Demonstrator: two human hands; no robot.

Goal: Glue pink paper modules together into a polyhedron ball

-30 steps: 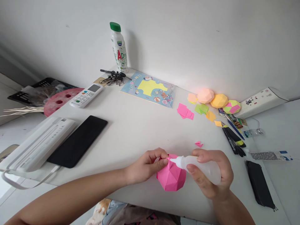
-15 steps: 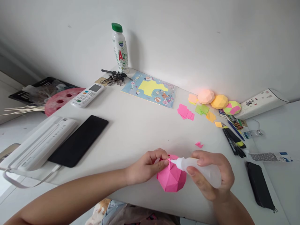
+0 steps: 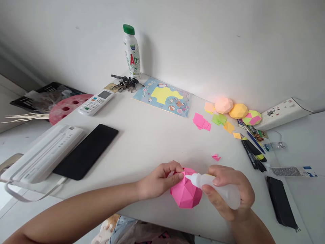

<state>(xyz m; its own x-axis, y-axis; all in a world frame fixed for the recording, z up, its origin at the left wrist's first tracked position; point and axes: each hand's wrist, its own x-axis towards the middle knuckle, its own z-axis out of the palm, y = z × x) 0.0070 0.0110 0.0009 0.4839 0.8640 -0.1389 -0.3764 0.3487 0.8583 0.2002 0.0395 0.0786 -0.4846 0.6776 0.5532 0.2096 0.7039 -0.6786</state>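
Observation:
A faceted pink paper ball [image 3: 187, 195] is at the near edge of the white table. My left hand [image 3: 161, 179] pinches its upper left side between thumb and fingers; the fingertips behind the paper are hidden. In my right hand [image 3: 235, 189] lies a translucent white squeeze bottle [image 3: 230, 195], tilted so that its narrow nozzle points left at the top of the ball, close to my left thumb. Whether the tip touches the paper I cannot tell. A small folded pink paper piece [image 3: 216, 157] rests on the table beyond my right hand.
Pink [image 3: 201, 122], green [image 3: 219, 119] and orange paper pieces [image 3: 229, 127] lie near finished-looking paper balls [image 3: 238, 110] by the wall. Pens and a cutter [image 3: 254, 149] and a black pouch [image 3: 281, 201] are at right. A phone [image 3: 86, 151], remote [image 3: 96, 102], keys [image 3: 128, 83] and bottle [image 3: 132, 56] stand left.
The squeeze bottle's nozzle has shifted slightly right and down, away from my left thumb. My left hand and the pink ball stay nearly in place.

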